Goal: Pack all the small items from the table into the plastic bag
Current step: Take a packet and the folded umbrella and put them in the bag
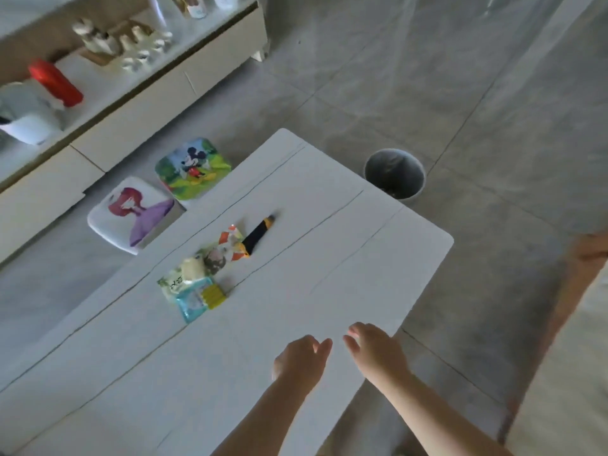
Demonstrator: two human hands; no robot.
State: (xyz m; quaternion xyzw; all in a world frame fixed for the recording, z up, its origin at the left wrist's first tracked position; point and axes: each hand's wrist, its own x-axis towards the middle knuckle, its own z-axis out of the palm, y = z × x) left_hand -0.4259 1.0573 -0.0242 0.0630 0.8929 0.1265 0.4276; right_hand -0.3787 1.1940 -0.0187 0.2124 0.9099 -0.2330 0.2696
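Entry: I log the small items (210,271) clustered mid-table (329,258), strung near-left to far-right, lying far-left of my left hand (301,360) and right hand (375,350), both relaxed, empty, left nearer; no plastic bag visible.

Matt white table (329,258) with thin dark veins; glossy plastic snack packets (194,299); polished grey floor tiles (427,93).

On the bench (296,324) the small items (204,278) cluster left of centre, a knife (258,235) behind them; two stools (158,195) stand on the floor beyond its left edge, a bin (394,172) past the far corner.
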